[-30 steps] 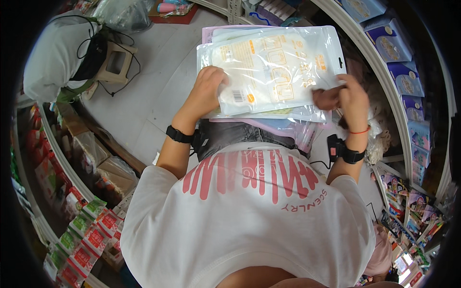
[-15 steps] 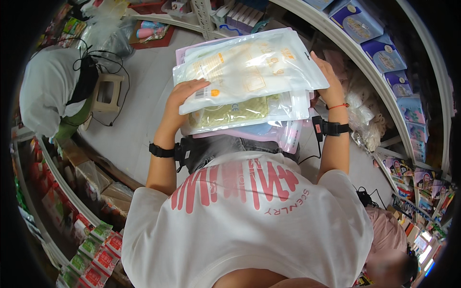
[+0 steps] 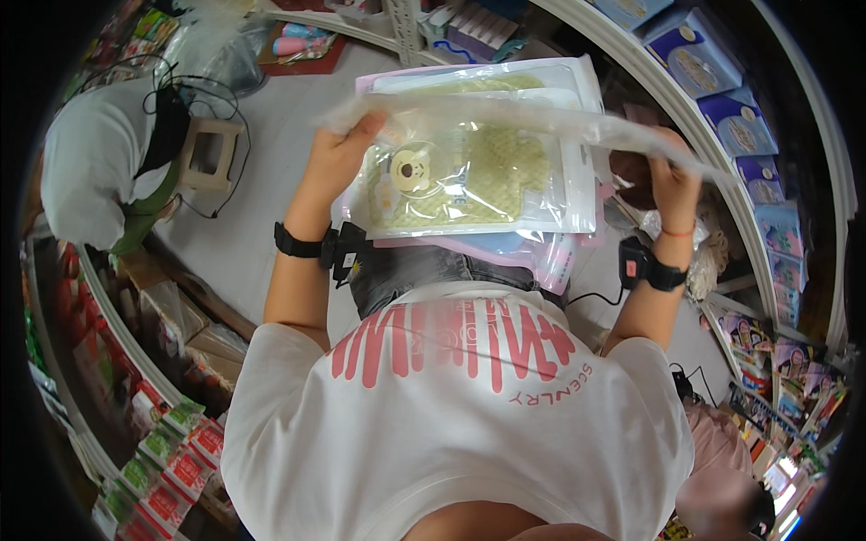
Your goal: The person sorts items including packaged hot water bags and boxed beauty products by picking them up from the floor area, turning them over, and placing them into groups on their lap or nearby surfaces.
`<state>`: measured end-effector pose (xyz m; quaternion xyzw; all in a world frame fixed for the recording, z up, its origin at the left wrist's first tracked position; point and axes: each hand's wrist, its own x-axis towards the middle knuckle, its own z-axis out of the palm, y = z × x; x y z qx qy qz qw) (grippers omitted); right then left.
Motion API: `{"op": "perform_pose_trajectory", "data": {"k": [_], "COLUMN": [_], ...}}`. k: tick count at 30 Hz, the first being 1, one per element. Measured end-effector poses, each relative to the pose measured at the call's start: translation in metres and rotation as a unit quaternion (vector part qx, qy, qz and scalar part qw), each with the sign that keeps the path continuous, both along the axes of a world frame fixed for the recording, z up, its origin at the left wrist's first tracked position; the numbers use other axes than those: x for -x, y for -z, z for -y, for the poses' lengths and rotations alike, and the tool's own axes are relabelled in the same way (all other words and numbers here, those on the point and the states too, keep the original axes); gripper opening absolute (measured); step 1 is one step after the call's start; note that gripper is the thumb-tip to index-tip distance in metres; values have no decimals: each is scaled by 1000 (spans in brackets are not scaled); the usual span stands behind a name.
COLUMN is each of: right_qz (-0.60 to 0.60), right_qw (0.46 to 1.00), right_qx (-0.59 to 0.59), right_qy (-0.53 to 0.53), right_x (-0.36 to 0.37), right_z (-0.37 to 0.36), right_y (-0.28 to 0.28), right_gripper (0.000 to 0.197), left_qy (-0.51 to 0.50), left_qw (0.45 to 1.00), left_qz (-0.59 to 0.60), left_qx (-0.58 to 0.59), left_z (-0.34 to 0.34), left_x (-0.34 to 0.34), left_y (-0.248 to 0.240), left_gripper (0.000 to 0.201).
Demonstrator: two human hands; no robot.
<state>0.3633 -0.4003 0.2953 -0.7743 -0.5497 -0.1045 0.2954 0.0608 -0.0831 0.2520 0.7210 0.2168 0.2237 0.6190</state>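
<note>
A flat white plastic package, seen almost edge-on and smeared by motion, is raised over the stack. My left hand pinches one end of it and my right hand grips the other. Below lies a clear-fronted package with green, bumpy-textured fabric and a round cartoon animal face inside. Pink and light-blue packages stick out under it, toward me. The stack sits at my lap, over dark trousers.
White-edged shelves with blue boxes curve along the right. A beige stool and a person in white are at the left, near black cables. Red and green packets line the lower left; another person in pink is lower right.
Both hands have lifted the white package from lying flat on the stack to nearly edge-on. The green fabric package beneath it has come into view. My right hand has moved right and toward me.
</note>
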Motion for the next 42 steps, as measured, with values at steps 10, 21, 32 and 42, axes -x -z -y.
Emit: {"op": "perform_pose_trajectory", "data": {"k": [10,21,32,42], "right_qz": [-418,-557,-550,-526], "right_qw": [883,774,782,797], "right_qx": [213,299,293,295], "right_qy": [30,46,-16,7], "right_x": [50,50,49,51], "right_z": [40,51,45,48], "right_y": [1,26,41,43], "right_gripper": [16,17,18,19], "left_qy": [98,-83,-39,-230], "left_qw": [979,981,974,913], "left_qz": [-173,-152,-63,262], "left_qx": [37,-83,215,210], "left_z": [-5,-33,-10,-47], "left_x": [51,44,35,23], "left_y": [-5,52,53,25], "left_gripper": [27,45,33,36]}}
